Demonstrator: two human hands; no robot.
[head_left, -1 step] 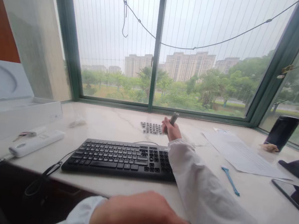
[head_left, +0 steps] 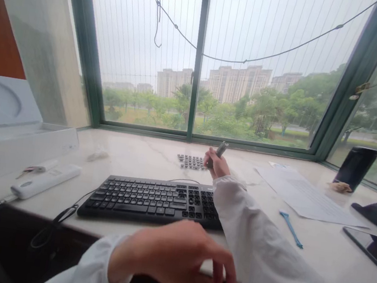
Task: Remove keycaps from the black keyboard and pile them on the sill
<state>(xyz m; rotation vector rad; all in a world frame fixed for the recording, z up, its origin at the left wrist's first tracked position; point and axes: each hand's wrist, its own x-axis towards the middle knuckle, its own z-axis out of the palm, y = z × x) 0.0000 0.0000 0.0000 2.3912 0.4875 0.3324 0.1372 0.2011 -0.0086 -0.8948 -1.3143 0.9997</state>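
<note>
Head view: right hand [head_left: 218, 165] grips slim metallic tool [head_left: 218, 151].

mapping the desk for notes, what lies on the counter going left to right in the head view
white box → white remote-like device → black keyboard → loose keycaps → right hand holding a dark tool → paper sheet → black cup → tablet
</note>
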